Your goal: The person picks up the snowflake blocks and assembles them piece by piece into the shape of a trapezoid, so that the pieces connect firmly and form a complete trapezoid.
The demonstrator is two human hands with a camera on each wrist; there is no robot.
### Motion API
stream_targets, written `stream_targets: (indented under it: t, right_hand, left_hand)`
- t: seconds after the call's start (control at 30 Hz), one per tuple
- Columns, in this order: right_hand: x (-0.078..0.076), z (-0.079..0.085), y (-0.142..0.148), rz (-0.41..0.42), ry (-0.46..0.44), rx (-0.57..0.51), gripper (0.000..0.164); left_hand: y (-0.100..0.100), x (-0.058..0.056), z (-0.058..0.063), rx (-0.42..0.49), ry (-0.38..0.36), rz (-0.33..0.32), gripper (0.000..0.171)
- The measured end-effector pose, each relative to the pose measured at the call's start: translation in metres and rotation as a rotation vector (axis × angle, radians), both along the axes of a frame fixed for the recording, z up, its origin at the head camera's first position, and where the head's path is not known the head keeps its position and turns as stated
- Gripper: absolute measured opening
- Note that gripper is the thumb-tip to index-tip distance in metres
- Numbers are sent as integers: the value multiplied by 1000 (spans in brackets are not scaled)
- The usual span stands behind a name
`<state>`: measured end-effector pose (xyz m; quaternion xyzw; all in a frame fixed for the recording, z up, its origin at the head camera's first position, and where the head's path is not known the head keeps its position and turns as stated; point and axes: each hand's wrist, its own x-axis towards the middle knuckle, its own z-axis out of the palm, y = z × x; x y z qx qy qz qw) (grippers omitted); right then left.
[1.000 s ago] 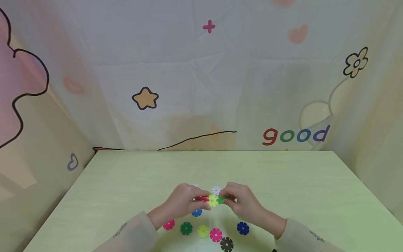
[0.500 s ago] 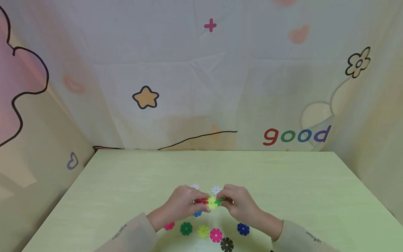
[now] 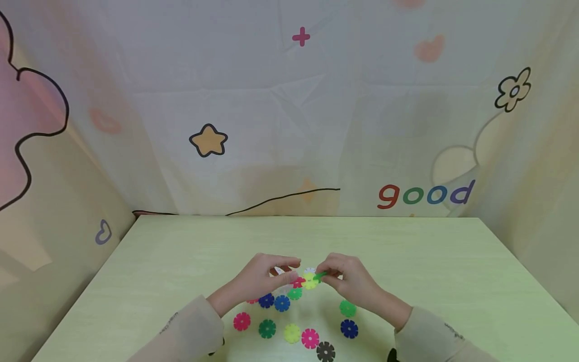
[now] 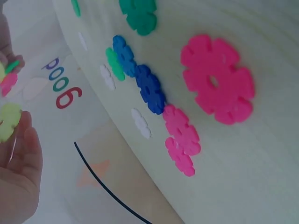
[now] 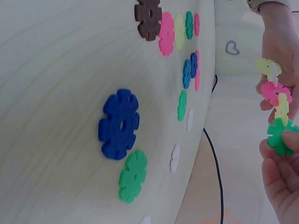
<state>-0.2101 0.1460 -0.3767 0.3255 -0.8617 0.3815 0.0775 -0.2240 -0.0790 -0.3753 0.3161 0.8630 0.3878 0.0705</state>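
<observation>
My right hand pinches a green notched plastic disc between thumb and fingers. Slotted onto that disc is a short chain: a yellow disc, a pink disc, then a white disc and another yellow disc at the far end. My left hand is spread beside the pink end of the chain, fingers and thumb apart. In the left wrist view the end yellow disc sits close to its fingers; whether they touch is unclear. Both hands are above the table.
Loose notched discs lie on the pale table, among them pink, dark green, yellow, brown, dark blue and light green. A printed curtain rises behind the table.
My left hand has released the pink part of the chain and spread its fingers, rising slightly. My right hand has lifted a little, still holding the green disc. More loose discs show below.
</observation>
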Motion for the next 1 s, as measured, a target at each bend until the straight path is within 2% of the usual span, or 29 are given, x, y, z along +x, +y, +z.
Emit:
stream_targets:
  t: [0.13, 0.33, 0.43, 0.63, 0.83, 1.0]
  right_hand:
    - [-3, 0, 4, -12, -11, 11, 13]
    - [-6, 0, 4, 44, -32, 11, 13]
    - [-7, 0, 3, 59, -57, 17, 14]
    - [-7, 0, 1, 52, -97, 5, 14]
    - [-9, -1, -1, 60, -147, -2, 14]
    - [-16, 0, 2, 44, -228, 15, 16]
  left_hand:
    - [-1, -5, 3, 32, -56, -16, 37]
    - [10, -7, 0, 37, -155, -91, 35]
    - [16, -6, -1, 27, -174, -112, 35]
    - [21, -4, 0, 16, -209, -99, 34]
    - [20, -7, -4, -4, -236, -86, 31]
    - [14, -10, -7, -24, -255, -47, 30]
